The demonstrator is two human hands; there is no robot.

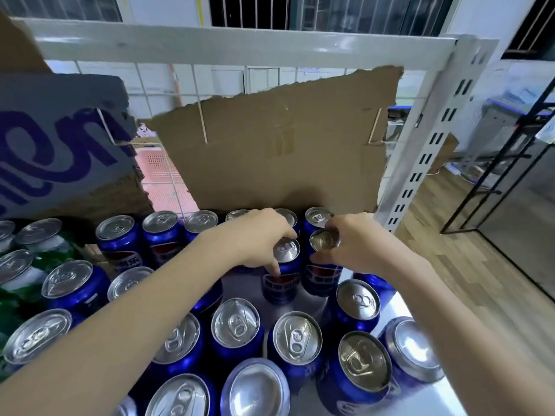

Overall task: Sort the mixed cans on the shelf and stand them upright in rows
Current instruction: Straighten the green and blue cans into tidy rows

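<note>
Several blue cola cans stand upright on the white shelf [399, 307]. My left hand [258, 235] grips the top of one blue can [280, 283] near the back middle. Beside it, my right hand [357, 244] holds the rim of a second blue can [321, 277]. The two held cans stand side by side, almost touching. A row of blue cans [162, 232] lines the back. Green cans [27, 274] stand at the far left. One blue can [258, 388] at the front shows its bottom end up.
A torn cardboard sheet [279, 151] leans against the wire back of the shelf. A printed cardboard piece [57, 145] stands at the left. A white slotted upright post [426, 151] bounds the shelf's right side, with wooden floor [468, 250] beyond. A pink basket [162, 181] shows behind the wire.
</note>
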